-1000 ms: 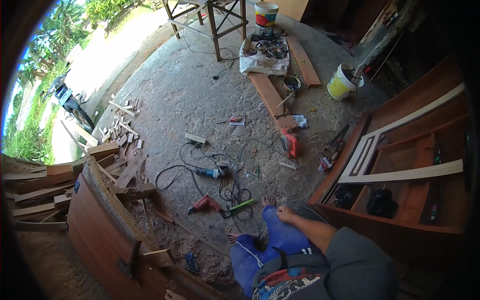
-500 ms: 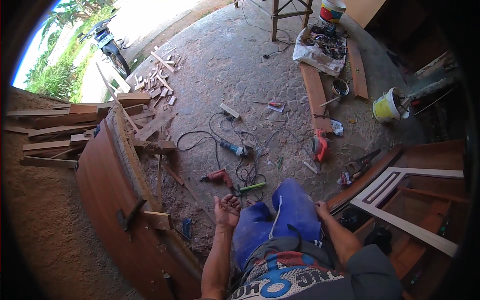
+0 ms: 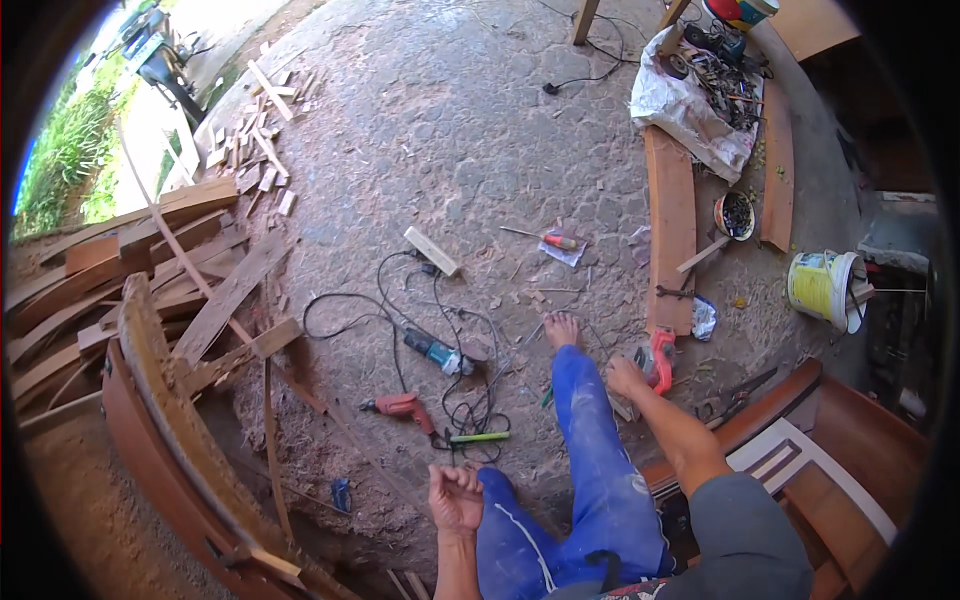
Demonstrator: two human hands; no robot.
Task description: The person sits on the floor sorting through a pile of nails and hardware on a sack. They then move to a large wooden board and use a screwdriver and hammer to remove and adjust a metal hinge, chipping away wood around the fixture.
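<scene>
"On the floor point(image 3: 500, 130) at the plank's point(image 3: 671, 230) end sat the red planer point(image 3: 661, 362) — right hand point(image 3: 626, 377) just beside, grip impossible to tell."

"And the left hand point(image 3: 456, 496)?"

"Its fingers curled together — perhaps for balance."

Blue trousers point(image 3: 590, 440) with pale smudges and white drawstring point(image 3: 527, 532); dark grey short sleeve point(image 3: 748, 530); bare foot point(image 3: 562, 330).

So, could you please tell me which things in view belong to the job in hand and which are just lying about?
Likely in use, judging by nearness to the hands:
red power tool, beside the right hand (contact unclear)
green strip, nearest the left hand

Likely just lying about:
screwdriver
wood scraps
yellow-sided bucket
</scene>
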